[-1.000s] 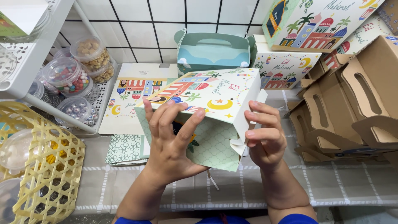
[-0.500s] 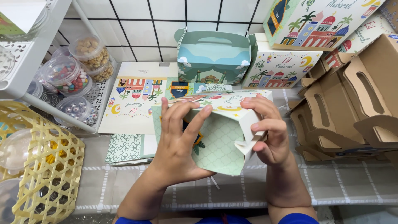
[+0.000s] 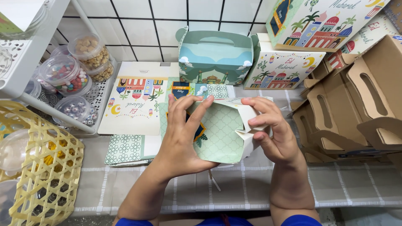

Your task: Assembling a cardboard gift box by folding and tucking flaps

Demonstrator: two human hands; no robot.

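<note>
Pale-green patterned cardboard, a half-folded gift box (image 3: 224, 132), sits between both hands above the bench (image 3: 356, 188). Left hand (image 3: 184, 134) has its grip closed on the box's near wall, fingers spread; right hand (image 3: 272, 132) pinches a white flap. Flat printed sheets (image 3: 138, 98) lie behind, a finished teal box (image 3: 215, 54) beyond, brown carriers (image 3: 356, 104) crowd the right, a yellow basket (image 3: 37, 167) the left.

We get bright, even light from overhead, no harsh glare. Soft shadows sit under both hands on the worktop (image 3: 356, 184). Focus is sharp in the centre; wide-angle bending shows at the edges, and the yellow basket (image 3: 46, 175) looks slightly soft.
</note>
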